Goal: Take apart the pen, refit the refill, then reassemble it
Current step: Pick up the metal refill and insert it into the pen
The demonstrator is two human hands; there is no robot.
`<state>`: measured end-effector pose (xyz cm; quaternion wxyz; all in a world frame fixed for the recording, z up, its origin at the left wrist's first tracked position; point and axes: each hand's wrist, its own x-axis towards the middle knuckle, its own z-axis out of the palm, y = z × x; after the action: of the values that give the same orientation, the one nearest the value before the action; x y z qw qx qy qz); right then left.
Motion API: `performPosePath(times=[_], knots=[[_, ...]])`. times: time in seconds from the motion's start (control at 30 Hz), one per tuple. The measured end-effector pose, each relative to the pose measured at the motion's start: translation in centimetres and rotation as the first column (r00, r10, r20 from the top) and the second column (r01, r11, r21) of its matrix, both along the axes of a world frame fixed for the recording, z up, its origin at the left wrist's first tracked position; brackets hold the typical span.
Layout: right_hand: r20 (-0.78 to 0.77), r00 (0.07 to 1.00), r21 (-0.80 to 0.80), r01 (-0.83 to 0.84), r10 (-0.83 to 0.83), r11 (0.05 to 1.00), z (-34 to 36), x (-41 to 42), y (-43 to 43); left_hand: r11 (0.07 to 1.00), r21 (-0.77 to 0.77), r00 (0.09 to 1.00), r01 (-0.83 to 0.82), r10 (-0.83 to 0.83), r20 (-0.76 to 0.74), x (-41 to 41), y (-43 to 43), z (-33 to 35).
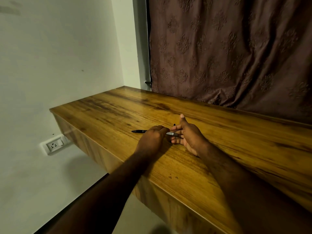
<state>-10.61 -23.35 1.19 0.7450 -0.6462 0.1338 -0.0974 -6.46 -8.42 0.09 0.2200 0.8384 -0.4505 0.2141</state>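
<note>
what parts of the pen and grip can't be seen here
Head view only:
- Middle of the pen: covered by the left hand, so whether it is still one piece is unclear.
- Left fingertips: curled under, grip hidden.
- Small dark piece behind the right hand: too small to identify.
- Refill: not visible.

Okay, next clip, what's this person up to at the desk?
A person is working on a pen over a wooden desk. The left hand is closed over the middle of the pen, whose dark tip sticks out to the left. The right hand is open, fingers loosely around the other end, where a silvery part shows. Whether the pen has come apart yet cannot be told. A patterned curtain hangs behind the desk.
</note>
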Motion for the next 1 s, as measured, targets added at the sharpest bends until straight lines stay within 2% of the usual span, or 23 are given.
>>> performPosePath(times=[0.3,0.53,0.63,0.8,1.0], knots=[[-0.015,0.999,0.023,0.048,-0.048,0.999,0.2,-0.1,-0.4,0.998,-0.068,1.0,0.006,-0.008,-0.019,0.0,0.1,-0.1],[0.003,0.987,0.109,0.16,-0.161,0.981,0.3,-0.2,-1.0,0.983,-0.176,0.999,-0.041,0.038,-0.022,0.8,0.1,-1.2],[0.029,0.989,0.126,0.138,-0.143,0.982,0.2,-0.4,-1.2,0.976,-0.207,0.997,-0.063,0.052,-0.055,1.1,0.2,-1.3],[0.063,0.998,0.145,0.013,-0.022,0.989,0.2,-1.0,-1.5,0.965,-0.249,0.995,-0.08,0.065,-0.069,1.2,0.2,-1.5],[0.081,0.997,0.149,-0.019,0.007,0.989,0.3,-1.2,-1.5,0.955,-0.281,0.994,-0.095,0.078,-0.071,1.1,0.0,-1.3]])
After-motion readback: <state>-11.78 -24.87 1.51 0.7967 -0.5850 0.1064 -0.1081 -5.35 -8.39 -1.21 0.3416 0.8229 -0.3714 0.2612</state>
